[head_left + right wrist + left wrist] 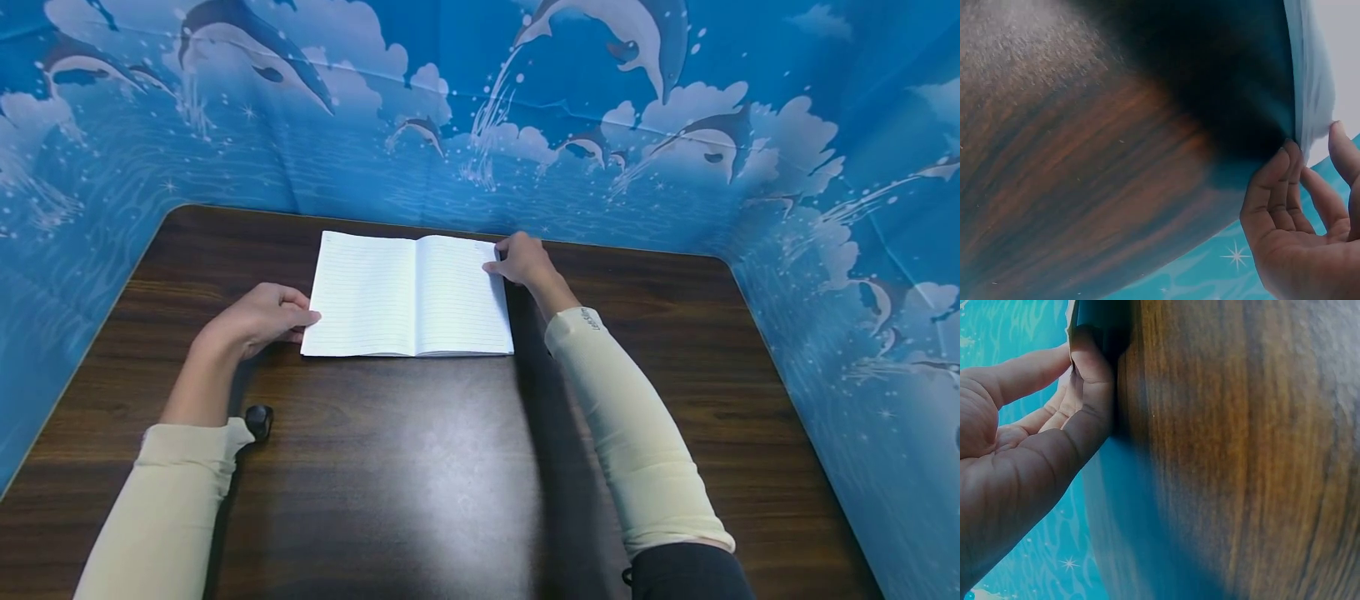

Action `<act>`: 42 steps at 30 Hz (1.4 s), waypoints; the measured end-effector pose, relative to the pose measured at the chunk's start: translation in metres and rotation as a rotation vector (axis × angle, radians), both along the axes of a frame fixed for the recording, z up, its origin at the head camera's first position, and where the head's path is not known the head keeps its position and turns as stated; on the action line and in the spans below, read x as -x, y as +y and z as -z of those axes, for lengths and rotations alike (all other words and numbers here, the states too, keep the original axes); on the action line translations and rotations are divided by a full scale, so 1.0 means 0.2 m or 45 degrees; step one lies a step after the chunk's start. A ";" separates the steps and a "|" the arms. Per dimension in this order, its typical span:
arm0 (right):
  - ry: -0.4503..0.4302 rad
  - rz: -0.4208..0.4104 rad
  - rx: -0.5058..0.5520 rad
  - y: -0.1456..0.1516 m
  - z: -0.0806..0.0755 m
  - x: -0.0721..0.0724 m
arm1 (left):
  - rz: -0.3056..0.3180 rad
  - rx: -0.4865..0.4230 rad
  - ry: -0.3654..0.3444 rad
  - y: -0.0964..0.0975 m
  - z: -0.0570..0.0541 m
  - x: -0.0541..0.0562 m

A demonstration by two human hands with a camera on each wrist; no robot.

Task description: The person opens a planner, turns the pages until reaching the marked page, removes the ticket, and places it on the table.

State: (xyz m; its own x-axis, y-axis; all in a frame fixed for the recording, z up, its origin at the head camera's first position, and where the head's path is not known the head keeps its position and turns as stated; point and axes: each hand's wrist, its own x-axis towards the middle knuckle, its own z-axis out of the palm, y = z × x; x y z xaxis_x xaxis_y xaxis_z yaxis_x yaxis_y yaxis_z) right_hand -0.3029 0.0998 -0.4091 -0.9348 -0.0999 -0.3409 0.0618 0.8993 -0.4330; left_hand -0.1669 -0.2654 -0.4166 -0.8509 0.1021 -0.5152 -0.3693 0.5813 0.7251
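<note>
An open lined notebook (363,292) lies near the far side of the table, its two ruled pages facing up and bearing no large writing. At its left edge my left hand (262,321) pinches it, thumb on the page and fingers beneath; the left wrist view shows the thumb and fingers (1094,394) meeting at that edge. My right hand (525,260) holds the upper right edge, thumb over the page. In the right wrist view the right hand (1300,231) has its fingertips against the side of the pages (1316,81).
The dark wood-grain table (405,467) has rounded far corners. A blue cloth with dolphins (300,167) hangs around its back and sides. A small black device (258,422) sits at the left sleeve's cuff. Light sleeves (637,433) cover both forearms.
</note>
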 end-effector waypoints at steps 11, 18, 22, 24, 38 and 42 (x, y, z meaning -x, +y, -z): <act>0.168 -0.127 -0.143 0.00 0.06 -0.03 | -0.013 0.025 0.003 0.01 0.00 0.01; 0.236 -0.135 -0.204 0.00 0.07 -0.04 | -0.010 0.037 0.005 0.01 0.00 0.01; 0.236 -0.124 -0.158 0.01 0.08 -0.03 | -0.006 0.040 -0.006 0.02 0.01 0.01; 0.233 -0.111 -0.118 0.02 0.08 -0.03 | -0.003 0.032 -0.006 0.02 0.01 0.01; 0.257 -0.028 0.162 0.07 0.01 -0.01 | 0.007 0.056 -0.002 0.01 0.01 0.01; 0.239 -0.038 0.241 0.08 0.00 -0.01 | 0.004 0.050 -0.001 0.01 0.01 0.01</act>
State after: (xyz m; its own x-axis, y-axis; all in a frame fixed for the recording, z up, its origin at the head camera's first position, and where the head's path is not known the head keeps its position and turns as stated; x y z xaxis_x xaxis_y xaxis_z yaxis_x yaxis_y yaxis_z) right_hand -0.3012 0.1164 -0.4082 -0.9756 -0.1735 -0.1344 -0.0605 0.8013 -0.5951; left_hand -0.1695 -0.2637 -0.4192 -0.8504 0.0842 -0.5194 -0.3680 0.6104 0.7014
